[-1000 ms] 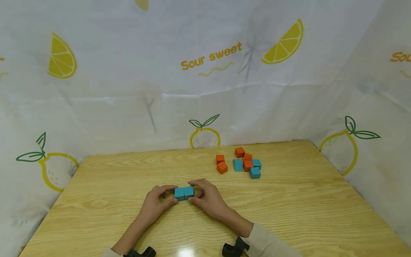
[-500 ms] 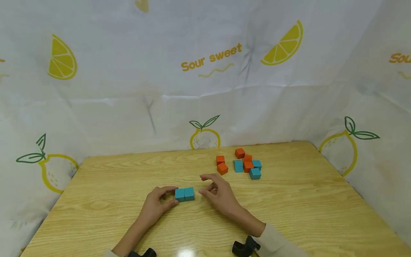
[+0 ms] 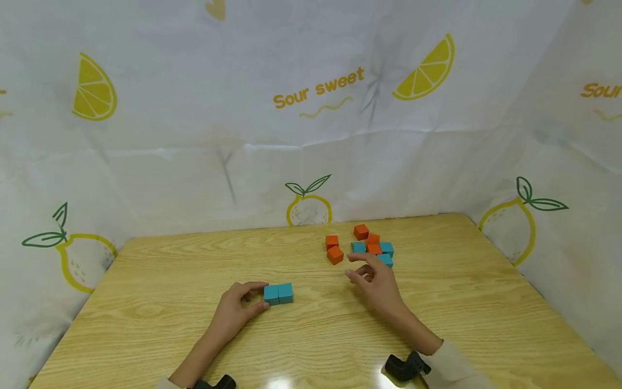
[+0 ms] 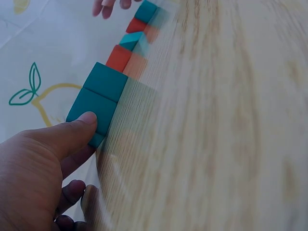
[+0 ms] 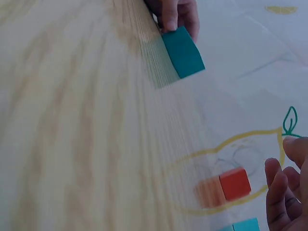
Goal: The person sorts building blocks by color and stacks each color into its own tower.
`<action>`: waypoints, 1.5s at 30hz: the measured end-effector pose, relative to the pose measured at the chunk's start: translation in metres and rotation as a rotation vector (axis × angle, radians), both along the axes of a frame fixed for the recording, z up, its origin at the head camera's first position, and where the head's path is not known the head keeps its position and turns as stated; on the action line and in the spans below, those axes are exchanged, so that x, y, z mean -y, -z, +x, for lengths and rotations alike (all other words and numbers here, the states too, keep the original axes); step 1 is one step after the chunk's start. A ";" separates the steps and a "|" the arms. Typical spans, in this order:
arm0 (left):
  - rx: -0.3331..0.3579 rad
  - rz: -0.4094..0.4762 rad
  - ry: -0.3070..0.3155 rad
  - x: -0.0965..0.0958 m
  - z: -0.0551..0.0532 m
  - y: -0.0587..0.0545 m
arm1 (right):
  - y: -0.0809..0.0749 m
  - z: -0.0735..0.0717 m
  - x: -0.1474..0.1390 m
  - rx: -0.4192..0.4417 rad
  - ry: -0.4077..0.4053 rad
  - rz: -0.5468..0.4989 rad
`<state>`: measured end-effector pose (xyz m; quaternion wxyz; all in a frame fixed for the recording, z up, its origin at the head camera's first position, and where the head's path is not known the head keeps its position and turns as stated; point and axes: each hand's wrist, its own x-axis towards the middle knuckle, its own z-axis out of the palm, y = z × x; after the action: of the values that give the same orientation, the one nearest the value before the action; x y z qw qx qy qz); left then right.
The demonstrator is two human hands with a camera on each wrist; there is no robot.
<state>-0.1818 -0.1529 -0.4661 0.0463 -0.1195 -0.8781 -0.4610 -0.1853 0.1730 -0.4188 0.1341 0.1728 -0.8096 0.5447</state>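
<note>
On the wooden table point(image 3: 311, 351), head view, left hand point(image 3: 232, 310): its thumb and fingers pinch the left one of two blue blocks point(image 3: 272, 295), which stand side by side and touch.
Head view, right hand point(image 3: 380, 287): its thumb and forefinger are apart, near the loose orange blocks point(image 3: 335, 255) and loose blue blocks point(image 3: 386, 260).
Left wrist view, thumb: it lies on the nearer block of the pair.
Right wrist view, right fingers: they are bent, near one orange block.
</note>
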 end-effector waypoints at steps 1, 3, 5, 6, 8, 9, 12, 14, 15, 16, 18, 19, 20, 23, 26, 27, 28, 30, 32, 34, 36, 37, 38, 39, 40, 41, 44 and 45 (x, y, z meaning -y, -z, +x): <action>-0.001 0.000 0.000 0.000 0.000 0.000 | 0.000 -0.001 -0.006 -0.004 0.010 -0.002; 0.003 -0.003 -0.002 0.000 0.000 0.000 | 0.000 -0.002 -0.017 -0.006 0.030 -0.012; 0.003 -0.005 -0.003 0.000 0.000 0.000 | 0.000 -0.004 -0.027 -0.012 0.046 -0.014; 0.000 -0.006 -0.004 0.000 0.000 0.000 | 0.000 -0.004 -0.031 -0.013 0.056 -0.012; -0.004 -0.008 -0.006 0.000 0.000 0.001 | 0.001 -0.005 -0.039 -0.018 0.079 0.003; -0.007 -0.006 -0.006 0.000 0.000 0.000 | 0.001 -0.005 -0.042 -0.019 0.093 0.013; -0.011 -0.002 -0.007 0.000 0.001 0.000 | 0.001 -0.006 -0.050 -0.015 0.138 0.048; -0.008 0.000 -0.007 0.000 0.001 0.000 | 0.002 -0.007 -0.055 -0.015 0.157 0.064; -0.005 0.000 -0.007 0.000 0.001 0.000 | 0.003 -0.008 -0.058 -0.015 0.161 0.065; -0.005 0.000 -0.008 0.000 0.001 0.001 | 0.004 -0.009 -0.060 -0.024 0.167 0.072; -0.006 0.000 -0.009 0.000 0.000 0.001 | 0.006 -0.012 -0.066 -0.042 0.174 0.086; -0.007 0.000 -0.010 0.001 0.000 0.002 | 0.008 -0.013 -0.068 -0.053 0.173 0.093; -0.008 -0.001 -0.010 0.001 0.000 0.002 | 0.009 -0.014 -0.071 -0.058 0.172 0.098; -0.009 -0.005 -0.011 0.001 0.000 0.003 | 0.012 -0.017 -0.076 -0.065 0.164 0.114; -0.009 -0.010 -0.012 0.001 0.000 0.003 | 0.014 -0.019 -0.079 -0.048 0.162 0.126; -0.014 -0.011 -0.011 0.001 0.000 0.003 | 0.016 -0.020 -0.080 -0.045 0.164 0.130; -0.013 -0.013 -0.011 0.001 0.000 0.003 | 0.017 -0.021 -0.081 -0.042 0.164 0.134; -0.020 -0.015 -0.009 0.001 0.000 0.003 | 0.024 -0.024 -0.083 -0.030 0.165 0.136; -0.019 -0.016 -0.011 0.001 0.000 0.003 | 0.032 -0.029 -0.087 -0.010 0.164 0.139; -0.014 -0.016 -0.013 0.001 0.000 0.003 | 0.040 -0.033 -0.090 0.010 0.166 0.151; -0.017 -0.013 -0.012 0.002 0.000 0.003 | 0.047 -0.036 -0.093 0.023 0.169 0.172; -0.021 -0.010 -0.010 0.002 0.001 0.003 | 0.049 -0.037 -0.093 0.025 0.169 0.184; -0.028 -0.009 -0.008 0.002 0.001 0.003 | 0.050 -0.038 -0.094 0.024 0.167 0.195; -0.037 -0.009 -0.006 0.002 0.000 0.004 | 0.050 -0.038 -0.094 0.023 0.166 0.203; -0.047 -0.009 -0.003 0.002 0.000 0.004 | 0.051 -0.038 -0.094 0.023 0.164 0.211; -0.055 -0.009 -0.001 0.002 0.000 0.004 | 0.051 -0.038 -0.094 0.022 0.164 0.219; -0.071 -0.021 0.009 0.002 -0.001 0.005 | 0.050 -0.038 -0.094 0.032 0.163 0.233; -0.069 -0.022 0.009 0.002 -0.001 0.005 | 0.049 -0.039 -0.094 0.034 0.163 0.237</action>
<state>-0.1827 -0.1551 -0.4712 0.0730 -0.1399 -0.8805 -0.4471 -0.2240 0.2675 -0.4682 0.1429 0.1116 -0.8817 0.4355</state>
